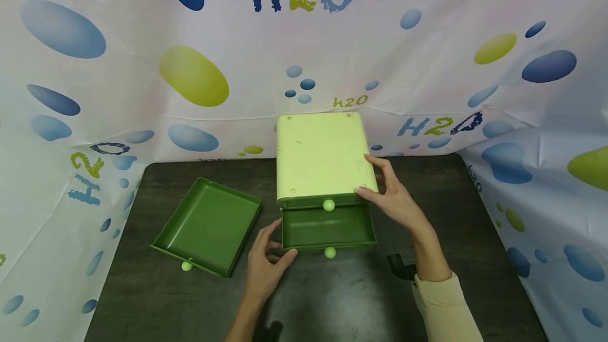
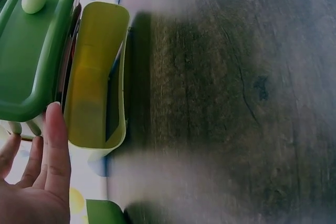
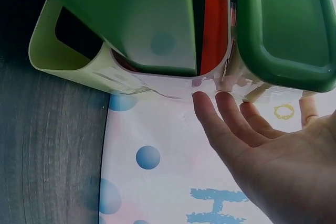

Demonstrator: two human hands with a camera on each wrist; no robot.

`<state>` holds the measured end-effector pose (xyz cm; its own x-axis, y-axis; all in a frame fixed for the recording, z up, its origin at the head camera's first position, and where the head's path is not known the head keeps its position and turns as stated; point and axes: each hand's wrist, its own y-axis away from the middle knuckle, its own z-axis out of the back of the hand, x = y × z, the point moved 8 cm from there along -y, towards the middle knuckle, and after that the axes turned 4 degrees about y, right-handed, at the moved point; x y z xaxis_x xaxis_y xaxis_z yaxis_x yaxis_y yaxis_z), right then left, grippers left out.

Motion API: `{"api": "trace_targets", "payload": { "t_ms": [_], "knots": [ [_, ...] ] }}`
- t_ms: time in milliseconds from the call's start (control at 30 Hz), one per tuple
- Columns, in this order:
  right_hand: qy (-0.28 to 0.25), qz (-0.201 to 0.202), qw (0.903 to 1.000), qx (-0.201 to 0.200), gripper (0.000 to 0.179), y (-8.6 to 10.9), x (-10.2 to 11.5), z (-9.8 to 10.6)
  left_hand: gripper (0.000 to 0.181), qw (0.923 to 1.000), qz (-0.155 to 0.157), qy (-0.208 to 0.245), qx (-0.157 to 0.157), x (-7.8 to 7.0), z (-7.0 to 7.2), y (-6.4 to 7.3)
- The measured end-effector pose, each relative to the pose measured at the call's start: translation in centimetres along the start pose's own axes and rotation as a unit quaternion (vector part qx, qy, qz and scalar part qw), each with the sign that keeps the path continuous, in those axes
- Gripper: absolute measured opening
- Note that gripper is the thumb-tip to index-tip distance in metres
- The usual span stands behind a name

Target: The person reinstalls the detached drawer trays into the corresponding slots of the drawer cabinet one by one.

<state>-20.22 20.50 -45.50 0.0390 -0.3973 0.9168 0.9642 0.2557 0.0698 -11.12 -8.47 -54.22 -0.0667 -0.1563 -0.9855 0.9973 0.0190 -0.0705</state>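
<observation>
A pale yellow-green drawer cabinet [image 1: 323, 157] stands at the back of the table. Its upper drawer [image 1: 304, 203] with a round knob is pushed in, while a green drawer [image 1: 309, 249] below it sticks out toward me, bare inside. My left hand [image 1: 266, 265] holds that drawer's left front corner, thumb at the front edge and fingers along the side. My right hand [image 1: 396, 199] grips the cabinet's right side, thumb on the top front corner. In the left wrist view, the lowest compartment [image 2: 94, 82] has no drawer in it.
Another green drawer [image 1: 206, 226] lies on the dark wooden table [image 1: 142, 300] to the left, apart from the cabinet. Something red [image 3: 212, 30] shows in the gap above the pulled-out drawer. A spotted white cloth [image 1: 256, 46] hangs behind and at both sides.
</observation>
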Motion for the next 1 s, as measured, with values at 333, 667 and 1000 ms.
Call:
{"api": "trace_targets", "payload": {
  "t_ms": [333, 667, 1000],
  "knots": [
    [-0.006, 0.001, 1.0000, 0.005, 0.075, -0.1, 0.0, -0.3, 0.064, 0.9994, -0.028, -0.016, -0.010, -4.4, 0.3, -0.2],
    [-0.002, 0.000, 1.0000, -0.008, 0.075, 0.4, -0.3, 0.0, 0.060, 0.9999, -0.013, 0.002, -0.005, -4.2, -0.4, -0.6],
    [0.014, 0.016, 0.9998, -0.005, 0.081, 0.2, -0.1, -0.1, 0.052, 0.9995, -0.009, 0.005, -0.030, -4.0, -0.1, -0.7]
  ]
}}
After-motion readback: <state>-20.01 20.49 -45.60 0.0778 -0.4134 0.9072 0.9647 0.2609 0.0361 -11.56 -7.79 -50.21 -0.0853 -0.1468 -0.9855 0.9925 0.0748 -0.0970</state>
